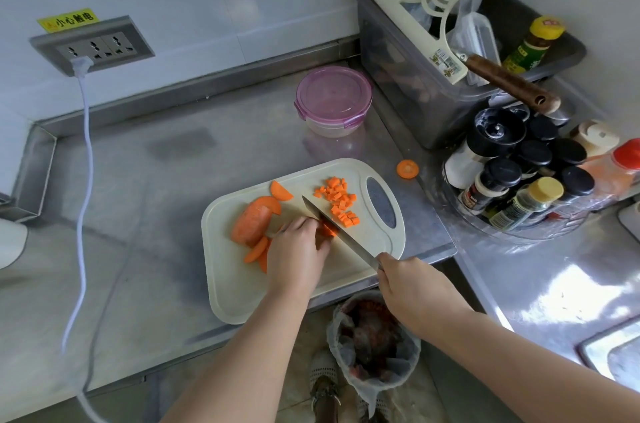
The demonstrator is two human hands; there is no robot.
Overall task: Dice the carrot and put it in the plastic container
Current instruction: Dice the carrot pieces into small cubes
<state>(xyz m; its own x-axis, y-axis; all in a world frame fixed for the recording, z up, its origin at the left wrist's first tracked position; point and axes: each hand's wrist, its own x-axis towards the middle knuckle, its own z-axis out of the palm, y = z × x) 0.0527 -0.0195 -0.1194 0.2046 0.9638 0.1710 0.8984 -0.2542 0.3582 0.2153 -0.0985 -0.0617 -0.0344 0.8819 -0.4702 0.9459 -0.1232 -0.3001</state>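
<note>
Carrot chunk [252, 220] lies on the left part of the cutting board [235, 291], just left of centre frame, with loose slices [256, 249] beside it. The left hand [298, 249] pins a small bunch of carrot strips [329, 230] under curled fingers. The knife [341, 232] blade sits right against those fingers, tip pointing to the upper left. Right of the blade, a heap of diced carrot [337, 201] sits on the board. The plastic container [332, 126], purple lid [333, 93] on, stands on the surface [138, 215] above the board, well apart from it. One round slice [407, 169] lies just off the board. Lower right, the right hand [412, 284] grips the knife handle.
</note>
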